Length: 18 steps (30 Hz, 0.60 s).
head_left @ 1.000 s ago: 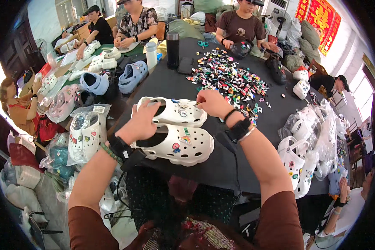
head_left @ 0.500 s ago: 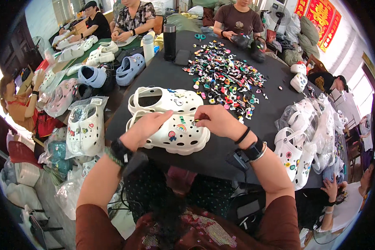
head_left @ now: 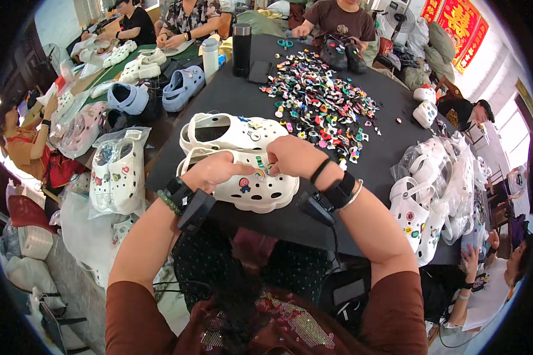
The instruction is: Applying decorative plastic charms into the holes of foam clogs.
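Observation:
A pair of white clogs lies side by side on the black table, toes to the right. The near clog point(head_left: 260, 195) carries a rainbow charm point(head_left: 259, 174), a red-and-blue figure charm point(head_left: 244, 185) and a green charm. My left hand point(head_left: 212, 170) grips its heel side, thumb stretched along the top toward the rainbow; its other fingers are mostly hidden. My right hand point(head_left: 293, 157) is closed over the toe holes, pinching a small dark shoe charm point(head_left: 271, 167) against the clog. Behind it, the far clog point(head_left: 231, 131) has a few charms and touches neither hand.
A heap of colourful shoe charms point(head_left: 323, 97) spreads beyond the clogs. A black bottle point(head_left: 241, 50) and white bottle point(head_left: 210, 59) stand far left. Bagged white clogs lie at left point(head_left: 118, 177) and right point(head_left: 411, 207). Across the table, a person handles dark shoes point(head_left: 340, 56).
My left hand has shifted right along the near clog toward the rainbow charm. My right hand has moved slightly left and lower, onto the clog. The person opposite has moved the dark shoes left.

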Tool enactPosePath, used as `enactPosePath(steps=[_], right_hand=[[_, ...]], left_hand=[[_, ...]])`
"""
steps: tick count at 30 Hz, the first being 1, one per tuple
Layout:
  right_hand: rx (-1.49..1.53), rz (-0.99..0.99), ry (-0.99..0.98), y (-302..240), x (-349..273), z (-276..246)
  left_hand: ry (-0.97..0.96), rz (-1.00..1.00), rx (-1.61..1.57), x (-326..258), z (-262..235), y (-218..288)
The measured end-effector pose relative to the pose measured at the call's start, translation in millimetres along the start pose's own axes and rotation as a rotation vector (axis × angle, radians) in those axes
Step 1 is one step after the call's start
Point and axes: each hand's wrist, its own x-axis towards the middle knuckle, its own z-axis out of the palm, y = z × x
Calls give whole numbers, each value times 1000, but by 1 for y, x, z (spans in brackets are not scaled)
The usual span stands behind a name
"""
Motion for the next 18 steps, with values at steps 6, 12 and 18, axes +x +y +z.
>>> enactPosePath(steps=[6, 12, 18], right_hand=[[-20, -98, -16, 2, 8, -5], [-70, -1, -56, -2, 15, 10], [-135, 44, -94, -7, 16, 6]], left_hand=[[23, -32, 14, 0, -2, -4], [77, -20, 75, -4, 5, 1], [51, 53, 60, -1, 4, -2]])
